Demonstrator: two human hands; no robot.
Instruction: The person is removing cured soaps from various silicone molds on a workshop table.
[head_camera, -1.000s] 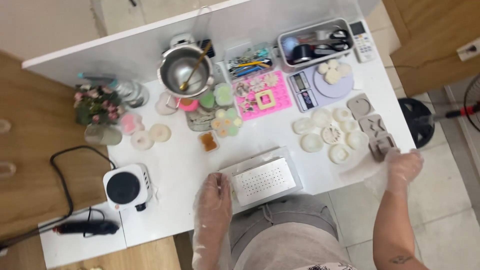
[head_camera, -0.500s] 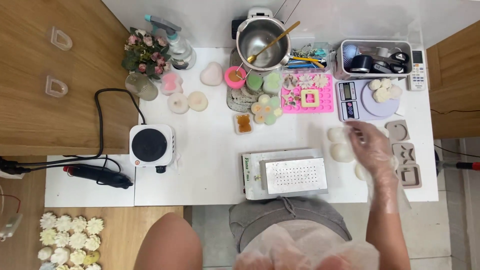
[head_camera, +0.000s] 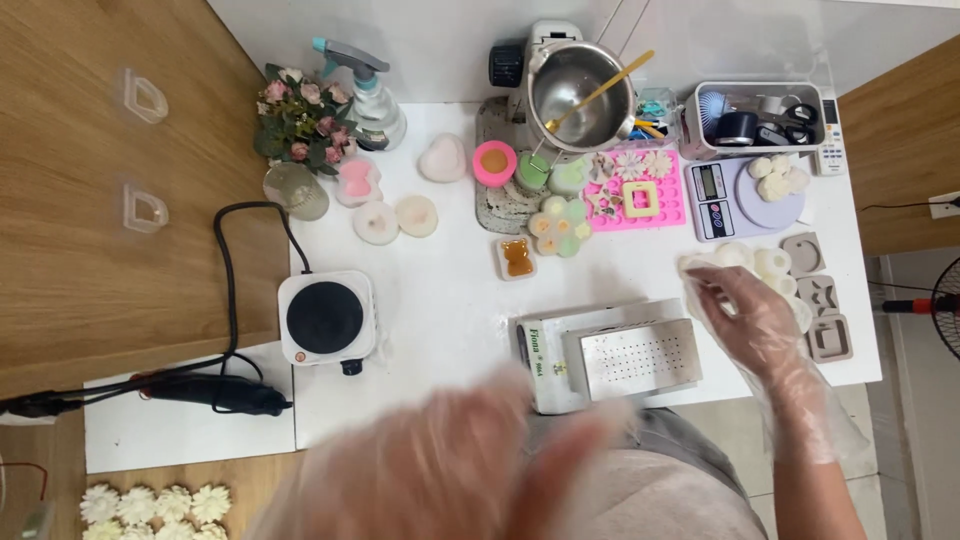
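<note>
Two hands are seen: the right hand (head_camera: 762, 322), sheathed in a clear plastic glove, is curled with fingertips pinching at round white wax pieces (head_camera: 752, 262) at right of centre; the left hand (head_camera: 450, 470), a lower-centre blur, cannot be read.

Your white table (head_camera: 440, 300) carries a hot plate (head_camera: 326, 318) at centre left, a perforated metal box (head_camera: 610, 355) at centre, and a digital scale (head_camera: 745, 195) at upper right.
</note>
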